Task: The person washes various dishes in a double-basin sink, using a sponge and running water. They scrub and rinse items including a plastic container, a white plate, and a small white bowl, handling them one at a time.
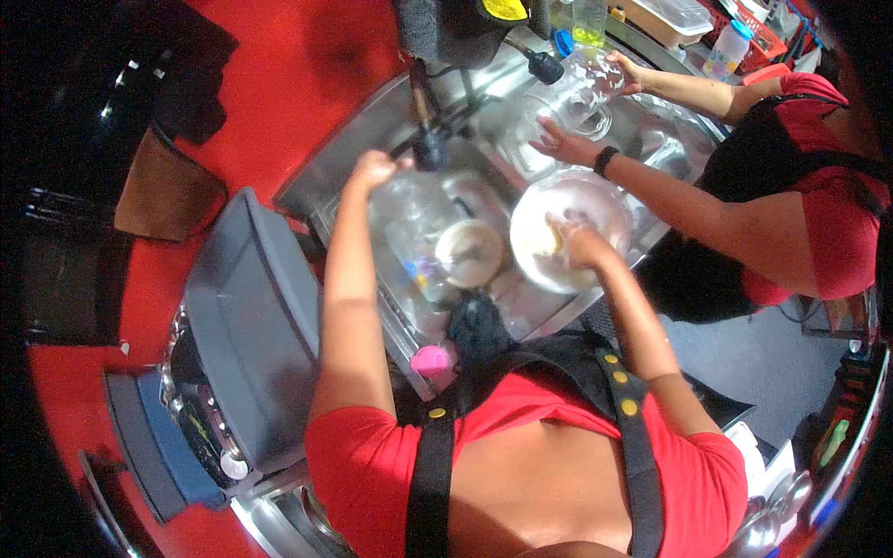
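Note:
My right hand (582,243) reaches into a round white basin (523,258) of suds. Its fingers press on a pale yellow piece, apparently a sponge (556,238), partly hidden by foam. At the far left side of the steel sink (335,188), my left hand (378,169) is blurred, with its fingers close to the black end of a tap (430,150). Whether it grips the tap or a clear vessel's edge cannot be made out. Below it in the sink basin are a blurred clear container (404,209) and a round whitish container (471,252).
Across the right basin, a co-worker's hands (568,143) handle a soapy clear jug (593,80) under a second tap (544,66). A grey plastic tub (244,314) stands left of the sink. A pink lid (431,360) and dark cloth (478,324) lie at the near edge.

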The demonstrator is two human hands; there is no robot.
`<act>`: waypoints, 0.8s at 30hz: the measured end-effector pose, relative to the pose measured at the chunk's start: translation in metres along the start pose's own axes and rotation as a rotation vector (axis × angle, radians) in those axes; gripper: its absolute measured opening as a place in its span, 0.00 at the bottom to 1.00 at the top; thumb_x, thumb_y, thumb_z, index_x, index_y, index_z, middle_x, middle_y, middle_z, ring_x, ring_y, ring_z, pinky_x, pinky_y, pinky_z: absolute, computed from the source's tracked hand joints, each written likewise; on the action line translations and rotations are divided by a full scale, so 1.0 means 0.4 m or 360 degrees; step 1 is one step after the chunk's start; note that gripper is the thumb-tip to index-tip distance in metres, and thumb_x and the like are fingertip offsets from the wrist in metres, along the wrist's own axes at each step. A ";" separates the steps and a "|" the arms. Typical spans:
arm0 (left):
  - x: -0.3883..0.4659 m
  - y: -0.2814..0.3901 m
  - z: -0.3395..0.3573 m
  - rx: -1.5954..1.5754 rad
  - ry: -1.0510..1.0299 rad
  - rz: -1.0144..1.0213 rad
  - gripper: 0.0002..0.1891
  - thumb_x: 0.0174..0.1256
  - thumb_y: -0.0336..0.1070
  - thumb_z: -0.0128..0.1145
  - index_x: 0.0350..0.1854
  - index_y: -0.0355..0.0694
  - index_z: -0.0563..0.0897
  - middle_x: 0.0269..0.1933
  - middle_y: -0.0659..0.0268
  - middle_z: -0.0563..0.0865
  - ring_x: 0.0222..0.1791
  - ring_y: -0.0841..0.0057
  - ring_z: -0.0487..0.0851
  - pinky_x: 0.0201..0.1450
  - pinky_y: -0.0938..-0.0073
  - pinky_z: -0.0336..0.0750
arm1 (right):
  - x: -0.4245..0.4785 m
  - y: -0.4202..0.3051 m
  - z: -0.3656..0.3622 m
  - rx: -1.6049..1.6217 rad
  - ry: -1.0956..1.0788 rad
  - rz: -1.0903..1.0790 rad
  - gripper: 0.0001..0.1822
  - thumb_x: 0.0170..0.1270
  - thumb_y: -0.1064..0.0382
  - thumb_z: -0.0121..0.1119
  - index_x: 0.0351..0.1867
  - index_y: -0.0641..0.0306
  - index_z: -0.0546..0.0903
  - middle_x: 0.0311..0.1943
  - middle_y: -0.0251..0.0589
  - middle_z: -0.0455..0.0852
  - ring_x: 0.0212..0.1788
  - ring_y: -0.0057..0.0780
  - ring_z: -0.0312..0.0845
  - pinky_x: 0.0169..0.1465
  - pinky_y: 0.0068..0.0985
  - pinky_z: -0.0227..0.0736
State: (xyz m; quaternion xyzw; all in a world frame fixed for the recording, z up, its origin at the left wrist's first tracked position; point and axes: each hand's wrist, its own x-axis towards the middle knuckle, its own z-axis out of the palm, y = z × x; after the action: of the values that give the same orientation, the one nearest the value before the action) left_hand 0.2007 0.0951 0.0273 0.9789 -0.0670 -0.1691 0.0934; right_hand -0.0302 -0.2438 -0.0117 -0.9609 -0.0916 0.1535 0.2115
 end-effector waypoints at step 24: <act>-0.103 -0.205 0.375 -0.1135 0.1794 -0.0632 0.16 0.53 0.25 0.52 0.46 0.38 0.69 0.40 0.59 0.76 0.33 0.67 0.77 0.39 0.67 0.72 | 0.003 -0.058 -0.009 -0.0190 -0.0069 -0.0169 0.43 0.42 0.46 0.63 0.62 0.55 0.62 0.51 0.58 0.72 0.57 0.50 0.65 0.60 0.35 0.57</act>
State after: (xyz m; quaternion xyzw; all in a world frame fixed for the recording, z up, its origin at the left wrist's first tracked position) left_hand 0.1187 0.1576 -0.1151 0.8206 0.2318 0.3393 0.3972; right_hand -0.0305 -0.2242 0.0014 -0.9620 -0.1560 0.1571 0.1596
